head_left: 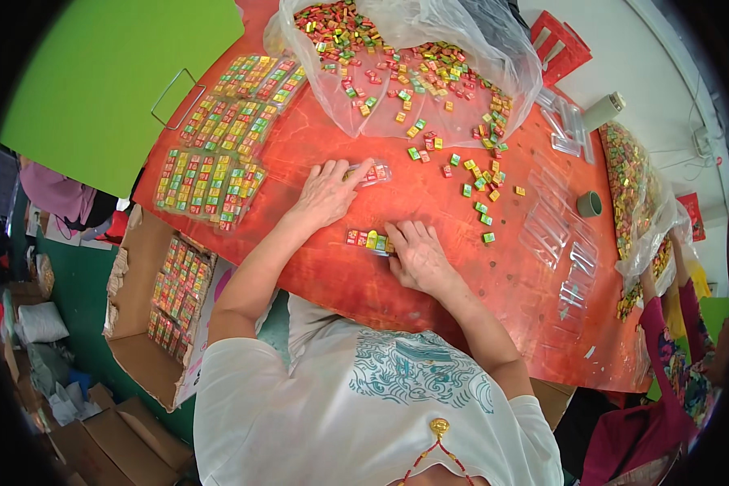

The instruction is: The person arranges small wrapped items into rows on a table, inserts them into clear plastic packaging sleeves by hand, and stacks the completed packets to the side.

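Observation:
My left hand (326,194) is closed on one end of a clear plastic case (387,173), its thumb and index finger by some small red packets inside. Nearer to me, a short row of small red, yellow and green packets (367,240) lies on the red table (324,271). At the right end of that row my right hand (423,261) has its fingers bent and pressed against the packets. The fingertips partly hide the last packets there. Loose packets (482,180) are scattered to the right of both hands.
Filled cases (211,190) lie in rows at the left. A clear bag (364,121) spills packets at the back. Empty clear cases (547,227) and a green cup (589,204) are on the right. A cardboard box (138,348) stands lower left. Another person's arm (664,340) reaches a full bag (628,186).

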The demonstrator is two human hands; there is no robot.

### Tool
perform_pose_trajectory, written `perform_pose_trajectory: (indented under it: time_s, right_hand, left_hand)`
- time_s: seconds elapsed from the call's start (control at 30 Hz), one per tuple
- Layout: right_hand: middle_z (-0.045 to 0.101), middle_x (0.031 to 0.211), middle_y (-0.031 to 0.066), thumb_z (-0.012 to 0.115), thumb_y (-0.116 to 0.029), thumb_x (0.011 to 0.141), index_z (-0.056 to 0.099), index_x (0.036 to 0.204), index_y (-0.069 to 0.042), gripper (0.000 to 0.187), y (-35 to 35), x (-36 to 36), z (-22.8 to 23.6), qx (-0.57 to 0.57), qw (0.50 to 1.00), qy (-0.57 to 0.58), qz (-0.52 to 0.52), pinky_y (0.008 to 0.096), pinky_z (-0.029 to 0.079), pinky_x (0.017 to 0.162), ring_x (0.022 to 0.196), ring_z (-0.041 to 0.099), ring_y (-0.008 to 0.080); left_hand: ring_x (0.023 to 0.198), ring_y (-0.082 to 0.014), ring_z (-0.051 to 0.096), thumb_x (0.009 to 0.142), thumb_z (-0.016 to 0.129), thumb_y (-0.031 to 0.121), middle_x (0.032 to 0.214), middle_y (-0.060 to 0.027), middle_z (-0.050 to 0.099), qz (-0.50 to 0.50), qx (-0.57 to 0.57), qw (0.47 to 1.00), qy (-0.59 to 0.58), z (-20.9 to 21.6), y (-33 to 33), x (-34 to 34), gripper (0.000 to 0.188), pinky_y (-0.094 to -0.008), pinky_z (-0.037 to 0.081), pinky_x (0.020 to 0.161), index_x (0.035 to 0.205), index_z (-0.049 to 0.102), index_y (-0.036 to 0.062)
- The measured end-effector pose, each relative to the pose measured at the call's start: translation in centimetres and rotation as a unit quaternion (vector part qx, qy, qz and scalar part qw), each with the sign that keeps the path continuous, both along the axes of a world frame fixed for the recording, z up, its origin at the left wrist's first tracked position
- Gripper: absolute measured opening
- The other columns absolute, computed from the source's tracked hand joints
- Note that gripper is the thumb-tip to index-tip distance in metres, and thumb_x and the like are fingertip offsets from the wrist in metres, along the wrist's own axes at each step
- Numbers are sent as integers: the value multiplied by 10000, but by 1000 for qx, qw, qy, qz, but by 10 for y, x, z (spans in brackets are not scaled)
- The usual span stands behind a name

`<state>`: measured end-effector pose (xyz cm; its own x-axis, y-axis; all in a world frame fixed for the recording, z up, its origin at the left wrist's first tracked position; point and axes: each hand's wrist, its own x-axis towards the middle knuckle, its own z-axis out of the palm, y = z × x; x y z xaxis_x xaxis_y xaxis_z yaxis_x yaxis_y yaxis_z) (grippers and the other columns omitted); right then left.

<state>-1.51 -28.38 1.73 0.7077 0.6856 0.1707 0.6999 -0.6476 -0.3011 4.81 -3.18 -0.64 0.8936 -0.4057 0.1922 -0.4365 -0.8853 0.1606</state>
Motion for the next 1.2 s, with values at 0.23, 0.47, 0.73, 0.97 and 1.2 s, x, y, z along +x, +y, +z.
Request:
perform_pose_trajectory:
  time_s: [0.23, 0.47, 0.73, 0.97, 1.2]
  right_hand:
    - [561, 1145, 157, 698, -96, 720, 580, 1262, 0, 562, 18, 36, 17, 26, 999, 8, 45, 432, 427, 916, 1063, 548, 329]
    - [564, 1079, 149, 699, -97, 698, 589, 1233, 19, 558, 33, 74, 30, 49, 995, -46, 76, 432, 418, 914, 1039, 543, 310]
    - [562, 1146, 139, 706, -96, 710, 577, 1259, -4, 571, 54, 127, 21, 45, 991, -45, 115, 448, 411, 956, 1088, 535, 310]
    - [525, 1293, 150, 742, -161, 715, 555, 1307, 2, 642, 55, 130, 2, 84, 994, -11, 72, 450, 393, 1012, 1208, 502, 327]
    - [356, 1511, 223, 677, -307, 925, 417, 1468, 16, 683, 64, 107, -59, 416, 863, 259, -121, 408, 322, 1170, 1424, 351, 348]
  left_hand:
    - [1259, -372, 484, 957, 596, 346, 1358, -172, 494, 52, -105, 992, 47, 4, 16, 5, 690, -531, 377, 1044, 1560, 311, 170]
    - [1485, -401, 246, 954, 456, 652, 1567, -210, 345, 3, -281, 917, 282, 26, 33, 15, 845, -554, 125, 1198, 1599, 240, 151]
    - [1495, -369, 243, 845, 634, 621, 1571, -228, 330, -12, -231, 927, 294, 31, 43, 19, 1007, -584, 106, 1190, 1605, 200, 125]
    - [1162, -311, 541, 786, 758, 356, 1232, -144, 564, 71, 31, 989, 122, 25, 14, 6, 856, -509, 367, 1003, 1497, 384, 61]
    - [1099, -340, 548, 820, 686, 215, 1172, -161, 551, 128, 21, 989, 68, 16, -1, -8, 670, -504, 491, 858, 1400, 424, 8]
